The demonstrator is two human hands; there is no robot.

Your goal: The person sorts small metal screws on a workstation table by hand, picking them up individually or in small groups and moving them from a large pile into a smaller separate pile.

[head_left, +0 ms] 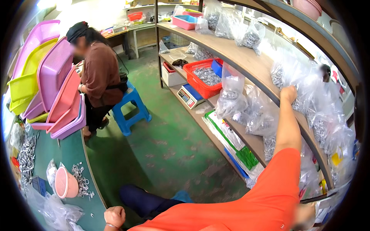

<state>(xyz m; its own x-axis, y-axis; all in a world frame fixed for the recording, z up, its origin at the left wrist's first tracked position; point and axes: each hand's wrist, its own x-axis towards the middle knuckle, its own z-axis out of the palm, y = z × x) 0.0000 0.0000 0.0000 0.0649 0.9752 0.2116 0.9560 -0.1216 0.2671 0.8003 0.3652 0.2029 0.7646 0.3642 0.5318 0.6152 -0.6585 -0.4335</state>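
My right arm reaches across to the shelf on the right. There my right hand (pixel 288 94) is closed at a clear plastic bag (pixel 278 74) filled with small silvery metal parts. More such bags (pixel 322 123) crowd the shelf beside and behind it. My left hand (pixel 115 216) is curled into a fist at the edge of the green table (pixel 94 181), a bracelet on its wrist. The inside of that fist is hidden. Near it on the table are a pink cup (pixel 66 182), loose metal rings (pixel 81 181) and a crumpled clear bag (pixel 58 210).
A person (pixel 101 73) in brown sits on a blue stool (pixel 132 109). Stacked colourful baskets (pixel 54 77) rise from the table. On the lower shelf stand a red basket (pixel 202 86) of metal parts and a scale (pixel 189 96). The shelf's metal edge (pixel 246 66) runs below my right arm.
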